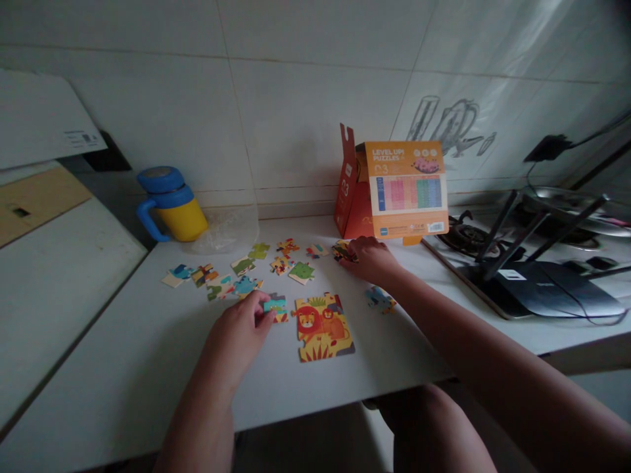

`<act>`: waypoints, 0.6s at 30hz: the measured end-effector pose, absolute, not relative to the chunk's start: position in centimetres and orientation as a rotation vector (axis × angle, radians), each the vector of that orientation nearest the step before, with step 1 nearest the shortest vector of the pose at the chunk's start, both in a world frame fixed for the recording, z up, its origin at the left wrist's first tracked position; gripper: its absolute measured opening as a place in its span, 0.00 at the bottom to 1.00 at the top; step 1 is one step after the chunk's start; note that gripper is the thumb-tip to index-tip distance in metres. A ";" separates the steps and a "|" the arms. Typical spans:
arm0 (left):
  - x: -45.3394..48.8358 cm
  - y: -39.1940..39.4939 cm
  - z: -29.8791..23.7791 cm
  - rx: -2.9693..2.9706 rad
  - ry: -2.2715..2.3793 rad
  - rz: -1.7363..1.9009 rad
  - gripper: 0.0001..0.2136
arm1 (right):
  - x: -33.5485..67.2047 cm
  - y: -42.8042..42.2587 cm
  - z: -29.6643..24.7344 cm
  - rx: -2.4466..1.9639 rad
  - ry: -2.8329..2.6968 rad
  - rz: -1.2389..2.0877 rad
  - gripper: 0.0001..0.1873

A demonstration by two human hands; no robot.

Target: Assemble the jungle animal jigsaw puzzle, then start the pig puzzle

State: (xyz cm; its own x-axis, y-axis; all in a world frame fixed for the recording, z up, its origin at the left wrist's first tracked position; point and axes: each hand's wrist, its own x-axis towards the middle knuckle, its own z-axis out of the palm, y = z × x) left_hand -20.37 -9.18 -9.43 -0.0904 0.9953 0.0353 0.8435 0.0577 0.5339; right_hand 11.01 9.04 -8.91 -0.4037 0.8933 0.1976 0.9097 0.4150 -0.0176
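Observation:
My left hand (pixel 239 332) pinches a small puzzle piece (pixel 276 307) on the white counter (pixel 148 355), just left of a joined block of pieces showing an orange lion (pixel 323 326). My right hand (pixel 371 258) reaches further back and closes over a loose piece (pixel 342 250) in front of the orange puzzle box (pixel 399 190). Several loose colourful pieces (pixel 241 276) lie scattered between the hands and to the left. One more piece (pixel 379 299) lies beside my right forearm.
A blue and yellow lidded mug (pixel 170 205) and a clear plastic bag (pixel 227 230) stand at the back left. A gas hob (pixel 473 236) and a black router (pixel 552 289) with antennas sit on the right. The tiled wall is behind.

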 end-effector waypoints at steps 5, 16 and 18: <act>-20.2 -9.1 -9.1 1.841 2.002 0.603 0.10 | 10.4 8.5 -8.6 -1.636 -2.468 -0.099 0.17; -20.1 -9.2 -9.2 1.866 2.012 0.597 0.09 | 12.1 4.9 -7.7 -1.335 -2.669 0.121 0.18; -20.1 -9.2 -9.2 1.857 2.013 0.607 0.09 | 11.6 6.1 -8.0 -1.496 -2.552 0.018 0.18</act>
